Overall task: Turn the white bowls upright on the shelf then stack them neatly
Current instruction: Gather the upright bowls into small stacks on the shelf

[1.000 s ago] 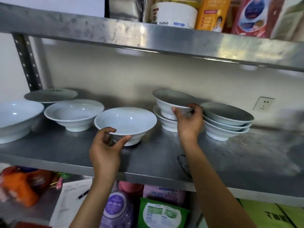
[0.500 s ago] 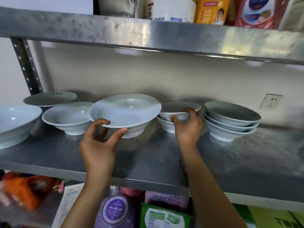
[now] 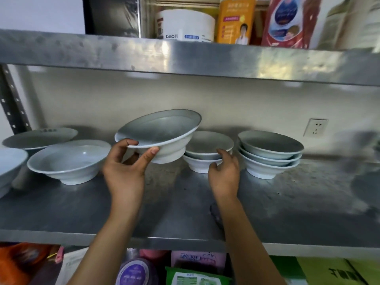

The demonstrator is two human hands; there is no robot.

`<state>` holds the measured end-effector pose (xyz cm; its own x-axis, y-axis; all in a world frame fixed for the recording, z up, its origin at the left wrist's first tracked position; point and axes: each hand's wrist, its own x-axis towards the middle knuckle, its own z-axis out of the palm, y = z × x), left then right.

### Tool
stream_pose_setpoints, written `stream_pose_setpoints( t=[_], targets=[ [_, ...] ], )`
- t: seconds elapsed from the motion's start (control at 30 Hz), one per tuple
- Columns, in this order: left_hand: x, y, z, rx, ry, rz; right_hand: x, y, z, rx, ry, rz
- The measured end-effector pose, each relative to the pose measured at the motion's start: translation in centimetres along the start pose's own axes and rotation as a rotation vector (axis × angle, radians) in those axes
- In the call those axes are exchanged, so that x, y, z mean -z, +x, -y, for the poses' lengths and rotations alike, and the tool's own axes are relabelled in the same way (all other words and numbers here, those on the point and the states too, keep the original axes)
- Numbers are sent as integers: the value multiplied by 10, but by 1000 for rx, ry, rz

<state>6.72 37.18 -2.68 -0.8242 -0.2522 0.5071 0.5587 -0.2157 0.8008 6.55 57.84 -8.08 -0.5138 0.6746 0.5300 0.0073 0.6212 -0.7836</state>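
A person is standing at a metal shelf (image 3: 267, 212) that is carrying several white bowls, all sitting upright. The left hand (image 3: 125, 169) is gripping a wide white bowl (image 3: 159, 134) by its near rim, thumb above and fingers (image 3: 149, 156) curling underneath, and is holding it tilted in the air just left of a stack of two bowls (image 3: 207, 150). The right hand (image 3: 225, 173) is resting against the front of that stack, its fingers loosely bent at the rims; whether they are truly clasping the stack is hard to tell. Just right of it, a stack of three bowls (image 3: 270, 154) is standing on the shelf. To the left, a single bowl (image 3: 68, 159) is sitting near the front, another bowl (image 3: 40, 137) with small unreadable dark marks inside its rim is sitting behind it, and part of a larger bowl (image 3: 10, 163) is showing at the left edge.

On the upper shelf (image 3: 185, 56), a white tub (image 3: 185, 24) is reading "babili", beside an orange carton (image 3: 236, 19) and a red pouch (image 3: 287, 21) whose print is too small to read. A white wall socket (image 3: 315, 127) is sitting on the wall to the right. Below, a purple-capped bottle (image 3: 134, 272) and a green wipes packet (image 3: 197, 277) are showing.
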Motion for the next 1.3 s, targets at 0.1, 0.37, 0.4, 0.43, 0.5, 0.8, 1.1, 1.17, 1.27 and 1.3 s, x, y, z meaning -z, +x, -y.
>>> stream_pose_setpoints(
  t=[0.1,0.37,0.4,0.43,0.5,0.8,1.1,1.17,1.27,1.3],
  targets=[
    [-20,3,5,-18,-14,12,9,-1,0,0,102,-123],
    [-77,19,12,-31,-41,111,15,-3,0,-35,162,-224],
    [-83,22,16,-28,-31,118,15,-4,0,-21,137,-221],
    [-88,25,21,-23,-18,123,14,-5,1,-15,121,-215],
    [-95,26,31,6,7,128,16,-5,1,-26,101,-209],
    [-115,23,65,102,182,211,17,-5,-1,-52,67,-140],
    [-119,18,88,107,501,351,17,-8,0,-46,47,-142],
    [-118,18,90,102,507,383,15,-9,0,-4,17,-131],
    [-112,18,93,108,522,425,13,-10,0,35,-3,-128],
    [-109,17,94,101,526,439,12,-10,0,40,-6,-120]
  ],
)
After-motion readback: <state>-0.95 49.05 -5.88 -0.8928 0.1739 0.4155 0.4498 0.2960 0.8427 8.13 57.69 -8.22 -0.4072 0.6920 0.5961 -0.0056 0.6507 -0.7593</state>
